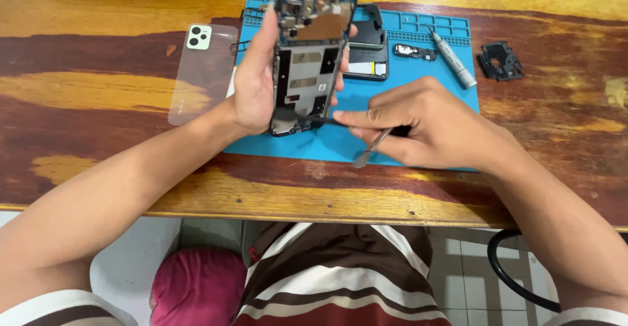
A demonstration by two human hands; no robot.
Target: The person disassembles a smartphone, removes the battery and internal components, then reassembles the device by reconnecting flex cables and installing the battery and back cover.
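A blue repair mat [432, 100] is lying on the wooden table [98, 84]. Above the mat's left half, the left hand [252, 80] is wrapping its fingers around an opened phone [309, 57], holding it upright with its insides showing. Over the mat's front edge, the right hand [425, 126] is pinching metal tweezers [373, 146], tips touching the phone's lower end. A pale back cover [203, 71] is lying left of the mat. A screwdriver [451, 57] and a small black part [414, 52] are resting on the mat's far right; a black bracket [500, 61] is sitting just off its right edge.
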